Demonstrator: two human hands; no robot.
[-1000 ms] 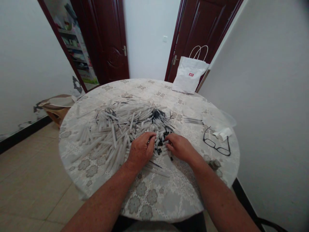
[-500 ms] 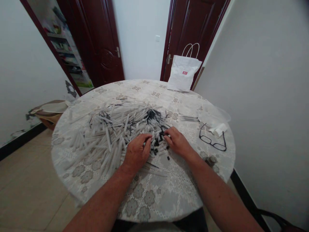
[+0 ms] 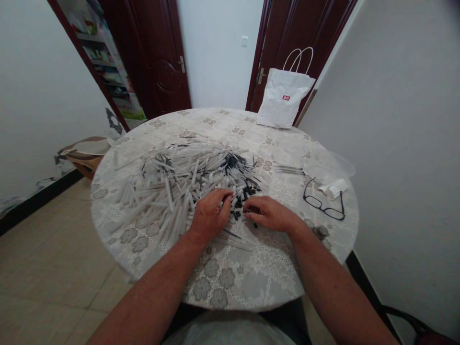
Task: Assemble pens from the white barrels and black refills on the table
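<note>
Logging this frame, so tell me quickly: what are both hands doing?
Left hand: curled on the pile of white tubes; grip unclear.
Right hand: fingers pinched among small black caps; hold unclear.

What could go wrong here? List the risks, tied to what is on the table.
1. The small black caps lie loose by both hands; a sweep might scatter them off the round table.
2. The white tubes spread towards the table's left edge and could roll off.
3. The glasses lie open near the right forearm; a wide elbow move might knock them.
</note>
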